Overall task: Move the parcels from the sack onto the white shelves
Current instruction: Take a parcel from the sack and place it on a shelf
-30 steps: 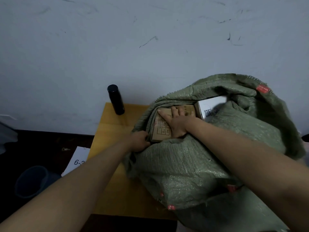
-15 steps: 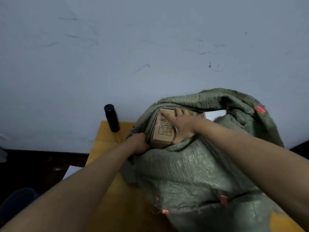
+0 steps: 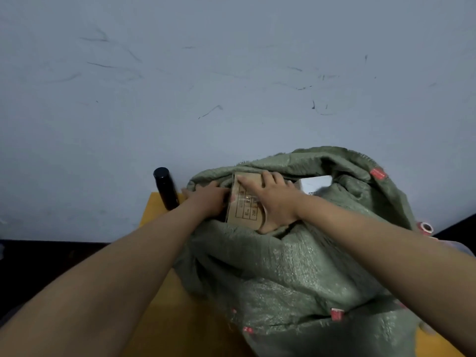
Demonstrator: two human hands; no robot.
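Black bottle point(image 3: 166, 188) upright left of sack point(image 3: 296, 266), by wall point(image 3: 231, 73), on yellow table point(image 3: 164, 318); bare tabletop left of and in front of sack. Left hand point(image 3: 206, 199) at sack's left mouth edge, touching box's left side; fingers hidden, grip cannot tell. Brown box point(image 3: 244, 204) in sack mouth, printed face up, long axis running away toward wall, near end against sack's front lip. Right hand point(image 3: 273, 199) grasping box, fingers over far edge, thumb on near right corner. White parcel point(image 3: 315, 184) right of box, half under sack fold.
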